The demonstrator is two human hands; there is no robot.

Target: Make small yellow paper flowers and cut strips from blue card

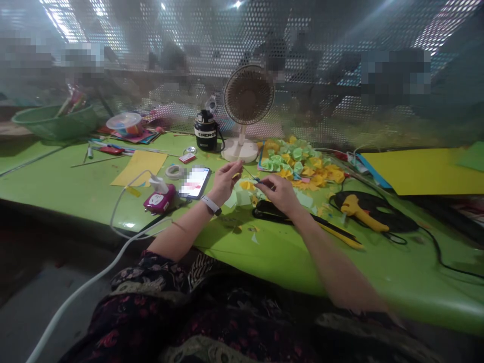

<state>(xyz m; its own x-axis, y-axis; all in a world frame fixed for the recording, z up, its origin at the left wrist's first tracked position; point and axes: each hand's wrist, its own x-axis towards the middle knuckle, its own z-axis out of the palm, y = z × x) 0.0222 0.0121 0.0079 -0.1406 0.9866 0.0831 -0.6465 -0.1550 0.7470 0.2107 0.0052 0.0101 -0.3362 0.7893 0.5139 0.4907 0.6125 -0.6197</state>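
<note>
Pointing to ten o'clock, thin dark-handled tool [257, 180] is pinched in right hand [280, 194], tip near left hand [226, 181], fingers curled, cannot tell if gripping; folded paper pieces [298, 168] at two o'clock, phone [196, 181] at nine, fan [249, 96] at twelve.

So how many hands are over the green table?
2. The left hand is beside the phone; the right hand is over the black-and-yellow tool, holding a thin stick. I see no others there.

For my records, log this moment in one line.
right hand: holds thin blue-ended rod; left hand: near rod's tip; beyond: green and yellow folded-paper pieces
</note>
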